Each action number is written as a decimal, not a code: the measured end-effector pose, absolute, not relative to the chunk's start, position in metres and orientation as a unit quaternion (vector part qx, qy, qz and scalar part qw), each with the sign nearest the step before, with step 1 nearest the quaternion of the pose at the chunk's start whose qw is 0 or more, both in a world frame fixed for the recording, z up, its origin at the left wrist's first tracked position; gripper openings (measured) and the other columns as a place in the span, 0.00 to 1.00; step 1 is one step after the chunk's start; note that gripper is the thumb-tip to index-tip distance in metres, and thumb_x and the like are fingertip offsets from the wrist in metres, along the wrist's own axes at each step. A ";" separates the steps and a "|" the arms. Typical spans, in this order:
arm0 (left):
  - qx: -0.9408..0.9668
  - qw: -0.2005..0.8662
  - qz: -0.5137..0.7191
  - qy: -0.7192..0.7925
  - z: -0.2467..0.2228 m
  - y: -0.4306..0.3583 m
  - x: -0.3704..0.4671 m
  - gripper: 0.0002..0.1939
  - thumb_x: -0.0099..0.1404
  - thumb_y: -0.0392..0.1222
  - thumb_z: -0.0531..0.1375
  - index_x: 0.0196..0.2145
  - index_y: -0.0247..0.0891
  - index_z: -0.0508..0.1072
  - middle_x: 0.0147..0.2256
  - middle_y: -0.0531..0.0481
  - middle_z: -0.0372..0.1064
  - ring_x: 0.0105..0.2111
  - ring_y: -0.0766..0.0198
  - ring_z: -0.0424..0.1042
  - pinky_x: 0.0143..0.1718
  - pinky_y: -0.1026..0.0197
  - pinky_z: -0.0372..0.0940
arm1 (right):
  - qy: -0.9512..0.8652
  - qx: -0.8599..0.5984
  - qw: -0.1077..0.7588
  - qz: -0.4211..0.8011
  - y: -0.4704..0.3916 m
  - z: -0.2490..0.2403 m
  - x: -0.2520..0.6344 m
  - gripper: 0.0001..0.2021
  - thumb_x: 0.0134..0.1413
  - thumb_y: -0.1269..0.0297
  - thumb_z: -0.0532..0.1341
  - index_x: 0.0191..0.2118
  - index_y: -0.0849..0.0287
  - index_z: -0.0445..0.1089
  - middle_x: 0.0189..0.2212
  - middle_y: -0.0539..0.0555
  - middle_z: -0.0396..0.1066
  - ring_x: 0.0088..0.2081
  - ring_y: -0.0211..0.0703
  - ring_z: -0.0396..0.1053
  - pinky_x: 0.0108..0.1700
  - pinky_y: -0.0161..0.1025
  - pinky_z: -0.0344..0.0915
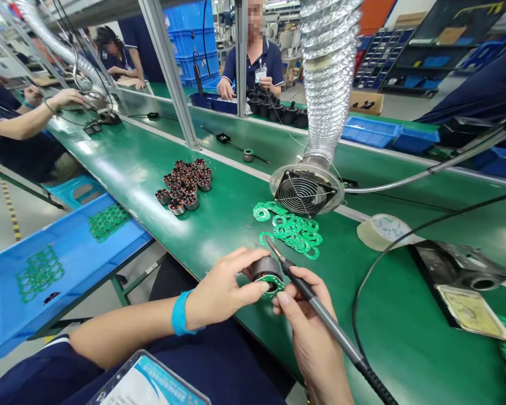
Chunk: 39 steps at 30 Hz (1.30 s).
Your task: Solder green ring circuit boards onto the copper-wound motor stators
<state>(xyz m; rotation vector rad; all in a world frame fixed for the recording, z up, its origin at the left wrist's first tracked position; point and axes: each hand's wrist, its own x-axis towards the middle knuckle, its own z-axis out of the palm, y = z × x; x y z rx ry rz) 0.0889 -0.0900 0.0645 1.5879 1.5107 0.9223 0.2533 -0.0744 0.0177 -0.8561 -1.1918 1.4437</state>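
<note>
My left hand (pixel 225 284), with a blue band at the wrist, holds a dark cylindrical motor part (pixel 266 268) between thumb and fingers. A green ring-shaped circuit board (pixel 274 284) lies against the part's near face. In my right hand (pixel 307 306) is a soldering iron (pixel 326 320), its metal tip pointing up and left above the motor part. The thumb and a fingertip of that hand are close to the board's right edge; whether they grip it I cannot tell. Just beyond lies a pile of green ring boards (pixel 297 232) on the green table (pixel 219 225).
Several copper-wound motor parts (pixel 189 183) stand left of centre. A fan (pixel 302 192) on a foil duct (pixel 329 73) hangs over the boards. Right are a tape roll (pixel 382 232), a soldering stand (pixel 459 270) and the iron's cable. A blue tray (pixel 76 247) is left; people work beyond.
</note>
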 end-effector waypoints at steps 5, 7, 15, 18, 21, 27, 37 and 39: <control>0.525 0.524 0.377 0.554 0.058 -0.081 0.116 0.22 0.61 0.46 0.60 0.51 0.36 0.72 0.39 0.47 0.68 0.38 0.61 0.67 0.41 0.59 0.64 | -0.600 -0.401 0.510 0.468 -0.077 0.000 0.289 0.17 0.57 0.66 0.65 0.52 0.52 0.66 0.29 0.47 0.70 0.29 0.37 0.73 0.33 0.35 0.74; 0.479 0.594 0.370 0.531 0.055 -0.076 0.118 0.24 0.61 0.48 0.61 0.52 0.35 0.69 0.38 0.48 0.68 0.35 0.63 0.67 0.38 0.59 0.64 | -0.639 -0.383 0.544 0.385 -0.077 -0.004 0.295 0.24 0.54 0.67 0.66 0.56 0.51 0.62 0.38 0.51 0.73 0.38 0.40 0.75 0.43 0.40 0.75; 0.340 0.761 0.361 0.418 0.046 -0.068 0.119 0.24 0.59 0.58 0.65 0.42 0.36 0.68 0.34 0.51 0.67 0.31 0.67 0.66 0.35 0.62 0.62 | -0.715 -0.345 0.540 0.278 -0.071 -0.001 0.279 0.31 0.55 0.69 0.66 0.61 0.52 0.54 0.50 0.58 0.74 0.50 0.47 0.76 0.48 0.47 0.75; 0.288 0.807 0.356 0.374 0.044 -0.063 0.118 0.25 0.56 0.58 0.68 0.41 0.35 0.71 0.37 0.48 0.69 0.36 0.65 0.68 0.42 0.59 0.64 | -0.706 -0.357 0.566 0.232 -0.065 -0.001 0.271 0.32 0.53 0.69 0.67 0.60 0.52 0.55 0.49 0.57 0.74 0.50 0.48 0.75 0.48 0.48 0.75; 0.288 0.807 0.346 0.381 0.042 -0.053 0.109 0.24 0.54 0.54 0.70 0.40 0.34 0.73 0.36 0.49 0.69 0.35 0.65 0.69 0.43 0.59 0.65 | -0.711 -0.386 0.544 0.223 -0.060 0.005 0.270 0.26 0.57 0.66 0.65 0.59 0.53 0.58 0.49 0.58 0.74 0.49 0.48 0.76 0.48 0.48 0.75; 0.489 0.705 0.281 0.430 0.037 -0.032 0.083 0.25 0.62 0.48 0.63 0.54 0.35 0.68 0.39 0.47 0.70 0.37 0.62 0.70 0.43 0.56 0.68 | -0.726 -0.451 0.504 0.127 -0.051 0.019 0.265 0.12 0.57 0.73 0.61 0.45 0.51 0.68 0.31 0.49 0.75 0.31 0.40 0.75 0.33 0.37 0.70; 0.637 0.575 0.249 0.449 0.040 -0.013 0.038 0.29 0.61 0.46 0.59 0.59 0.34 0.66 0.45 0.41 0.70 0.43 0.55 0.69 0.48 0.52 0.67 | -0.521 -0.474 0.544 0.457 -0.044 0.014 0.224 0.11 0.62 0.62 0.61 0.49 0.50 0.66 0.28 0.46 0.72 0.27 0.36 0.73 0.33 0.35 0.73; 0.564 0.667 0.243 0.422 0.040 -0.012 0.027 0.31 0.61 0.48 0.59 0.59 0.32 0.65 0.43 0.42 0.70 0.40 0.58 0.69 0.43 0.55 0.67 | -0.518 -0.427 0.554 0.492 -0.040 0.017 0.216 0.12 0.61 0.61 0.62 0.50 0.48 0.66 0.29 0.46 0.73 0.28 0.35 0.73 0.32 0.34 0.73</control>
